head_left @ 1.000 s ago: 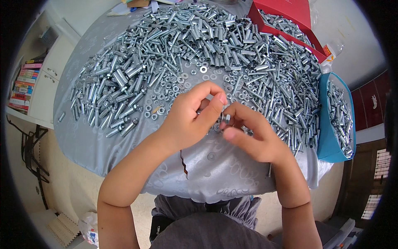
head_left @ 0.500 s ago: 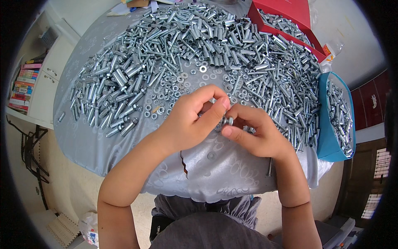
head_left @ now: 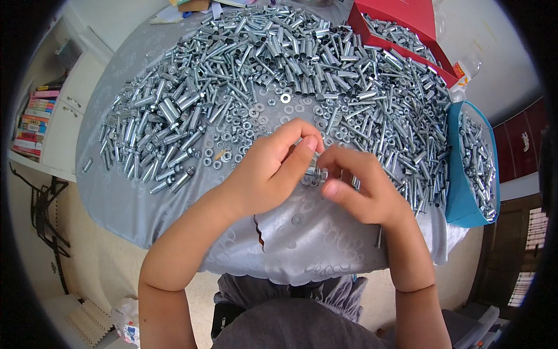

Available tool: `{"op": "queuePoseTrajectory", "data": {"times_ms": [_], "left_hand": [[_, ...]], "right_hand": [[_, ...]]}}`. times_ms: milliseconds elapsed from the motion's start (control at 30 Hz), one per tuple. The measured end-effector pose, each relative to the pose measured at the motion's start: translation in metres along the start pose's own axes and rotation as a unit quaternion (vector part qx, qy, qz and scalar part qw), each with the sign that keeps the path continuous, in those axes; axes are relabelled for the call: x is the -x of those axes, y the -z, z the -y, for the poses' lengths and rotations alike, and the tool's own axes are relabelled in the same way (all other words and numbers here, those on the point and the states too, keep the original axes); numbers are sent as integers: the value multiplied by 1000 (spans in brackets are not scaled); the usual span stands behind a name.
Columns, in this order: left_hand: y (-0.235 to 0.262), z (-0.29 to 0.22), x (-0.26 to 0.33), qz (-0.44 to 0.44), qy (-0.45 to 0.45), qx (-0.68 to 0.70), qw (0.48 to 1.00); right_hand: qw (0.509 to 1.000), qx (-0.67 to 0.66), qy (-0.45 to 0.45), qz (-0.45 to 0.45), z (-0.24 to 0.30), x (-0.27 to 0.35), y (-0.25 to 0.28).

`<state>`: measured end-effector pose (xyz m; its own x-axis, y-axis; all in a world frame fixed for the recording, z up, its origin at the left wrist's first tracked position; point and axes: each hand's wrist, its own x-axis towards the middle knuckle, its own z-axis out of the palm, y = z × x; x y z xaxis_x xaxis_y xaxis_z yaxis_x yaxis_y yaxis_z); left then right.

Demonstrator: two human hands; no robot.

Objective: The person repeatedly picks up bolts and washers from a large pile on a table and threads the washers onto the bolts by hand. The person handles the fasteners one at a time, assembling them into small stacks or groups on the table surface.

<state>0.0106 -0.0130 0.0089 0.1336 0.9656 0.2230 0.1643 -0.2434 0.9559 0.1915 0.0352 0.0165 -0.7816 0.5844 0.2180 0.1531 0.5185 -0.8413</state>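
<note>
My left hand (head_left: 270,171) is closed around a shiny metal expansion bolt (head_left: 312,169), most of which its fingers hide. The bolt's nut end (head_left: 324,174) sticks out toward my right hand (head_left: 366,189). That hand is beside the nut, with its fingers curled and its thumb parted from them; whether a fingertip touches the nut is hard to tell. Beyond the hands, loose washers (head_left: 285,98) and nuts (head_left: 227,156) lie on the grey patterned tablecloth (head_left: 290,238). Finished-looking bolts with sleeves (head_left: 168,174) are heaped at the left.
A large pile of metal sleeves (head_left: 290,49) spans the far side, with long bolts (head_left: 407,128) at the right. A red box (head_left: 444,72) and a blue container (head_left: 459,198), both holding metal parts, stand at the right. One bolt (head_left: 379,237) lies by my right forearm.
My right thumb and fingers have opened slightly and shifted right, away from the nut, leaving more of the bolt in sight. My left hand stays in nearly the same place.
</note>
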Motion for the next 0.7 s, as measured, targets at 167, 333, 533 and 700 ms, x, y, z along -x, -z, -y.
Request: {"op": "queuePoseTrajectory", "data": {"times_ms": [167,333,533,700], "left_hand": [[1,3,-1,5,-13,-15,1000],[2,6,0,3,-10,-14,1000],[2,2,-1,28,42,-1,999],[2,2,-1,1,3,-1,1000]], "right_hand": [[997,10,74,-4,-9,-2,0],[997,19,26,-70,5,-1,-5],[998,57,-5,-34,3,1,-1],[992,100,47,-65,0,-1,-2]]}}
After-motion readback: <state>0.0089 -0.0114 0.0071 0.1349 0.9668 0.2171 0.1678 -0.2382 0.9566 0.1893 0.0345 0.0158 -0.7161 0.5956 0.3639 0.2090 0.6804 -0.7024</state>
